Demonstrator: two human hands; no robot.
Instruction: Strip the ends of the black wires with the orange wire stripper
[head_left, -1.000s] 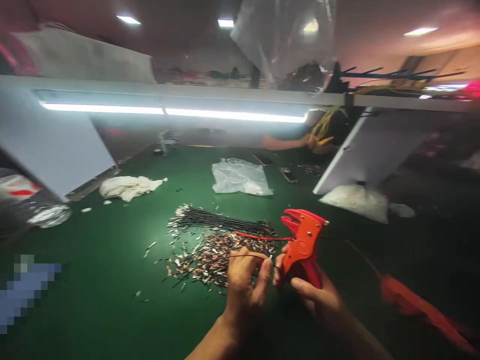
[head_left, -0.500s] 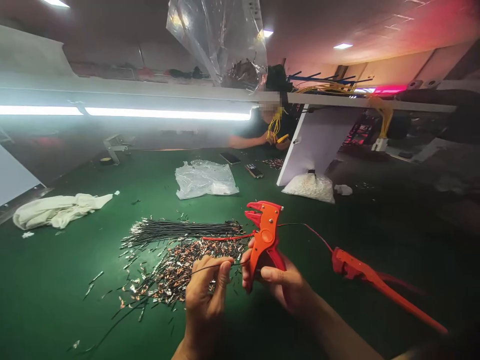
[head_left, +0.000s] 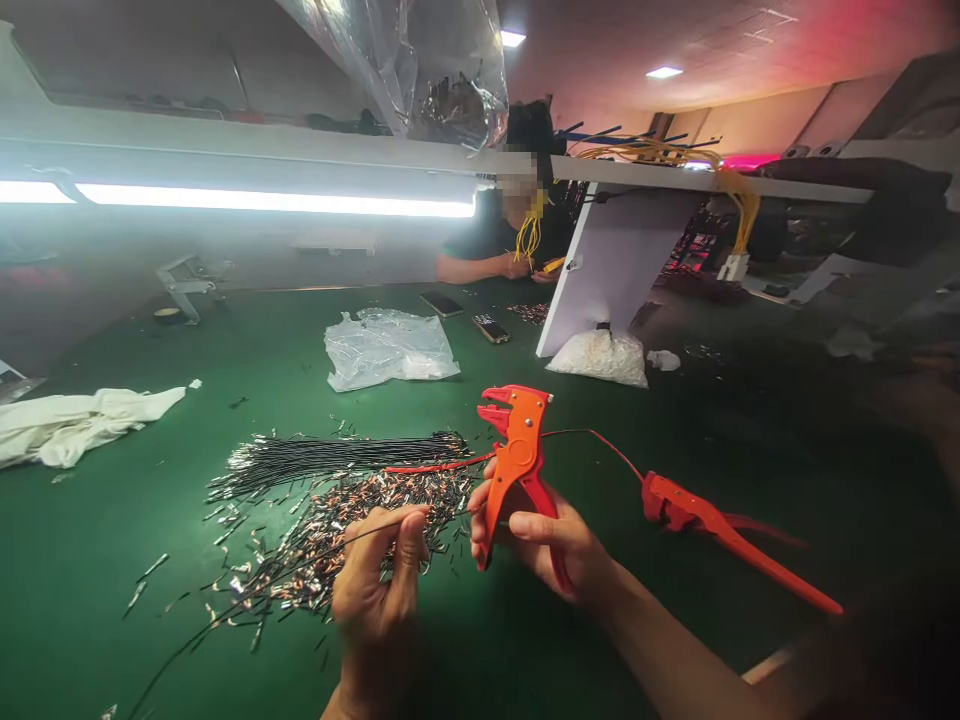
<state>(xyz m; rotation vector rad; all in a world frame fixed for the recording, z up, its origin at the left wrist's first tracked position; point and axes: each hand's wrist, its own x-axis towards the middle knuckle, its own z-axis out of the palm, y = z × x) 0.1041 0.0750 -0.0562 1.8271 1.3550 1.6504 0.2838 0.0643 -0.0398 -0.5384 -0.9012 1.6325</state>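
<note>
Holding an orange plastic wire stripper with toothed red nose (head_left: 517,450) upright above the green felt-topped table (head_left: 112,560); right hand (head_left: 551,540) has its grip wrapped around the handles, thumb and forefinger near the lower end of the tool body. Cannot tell from here whether the handles are squeezed fully home.

Left hand (head_left: 379,590), grip pinched on a thin black wire (head_left: 330,545), feeding its end rightward toward the stripper. Far end of the wire trails off to the lower left across the felt.

My judgement: to do this well, keep the wire straight and level into the nose, hold the pinch near the wire's end so it does not buckle, and squeeze in one even stroke.

Just behind the hands: a loose heap of short cut insulation bits and metal terminals (head_left: 337,520), then a bundle of long black wires (head_left: 337,455) lying left to right, with one red wire (head_left: 435,466) beside it. To the right, a second red long-handled hand tool (head_left: 720,530) lies flat. Farther back: a crumpled clear plastic bag (head_left: 386,348), a white cloth (head_left: 82,425) at left, and another person's arm (head_left: 480,267) across the table.
</note>
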